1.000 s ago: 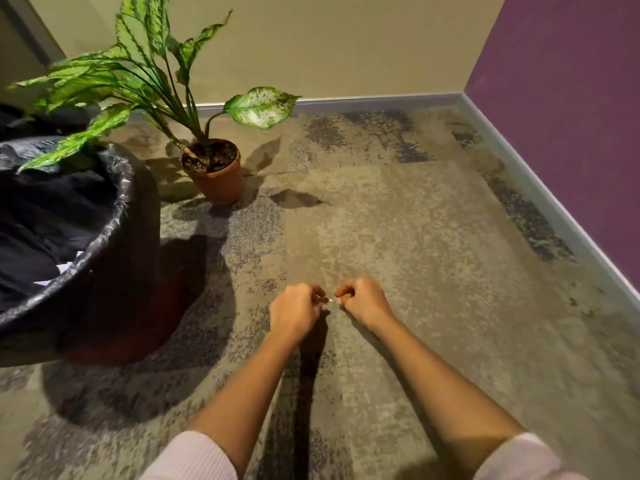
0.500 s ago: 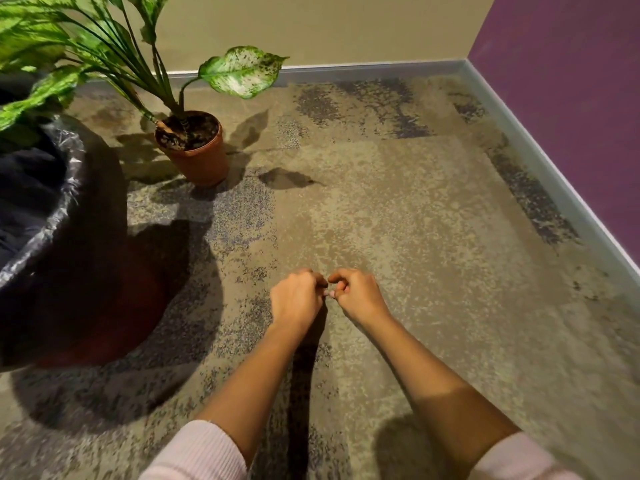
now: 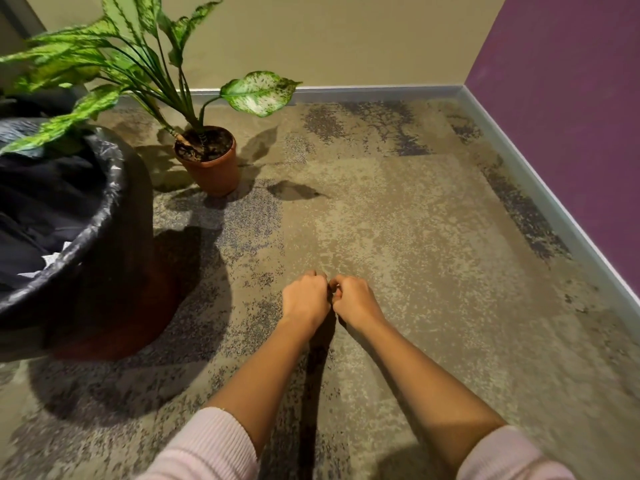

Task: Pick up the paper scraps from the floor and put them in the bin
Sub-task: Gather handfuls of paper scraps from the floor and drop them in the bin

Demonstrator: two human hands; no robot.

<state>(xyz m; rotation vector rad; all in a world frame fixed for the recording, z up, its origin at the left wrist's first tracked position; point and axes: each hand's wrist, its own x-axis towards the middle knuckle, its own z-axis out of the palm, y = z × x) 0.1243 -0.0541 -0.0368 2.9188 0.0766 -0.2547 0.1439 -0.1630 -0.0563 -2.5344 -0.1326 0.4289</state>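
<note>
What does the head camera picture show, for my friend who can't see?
A person's left hand and right hand meet, fingers curled, over mottled beige carpet; whether they hold anything is hidden. Left stand a black-lined round bin and a green plant in a terracotta pot.

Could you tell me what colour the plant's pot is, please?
Terracotta orange-brown pot; head view shows it best.

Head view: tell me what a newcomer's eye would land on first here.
First, the two fists meeting knuckle to knuckle low over the carpet at centre: left hand and right hand, fingers curled, with anything they might hold hidden. Next, the big black-lined bin at the left edge. Behind it stands the potted plant, its mottled leaves arching over the rim.
</note>
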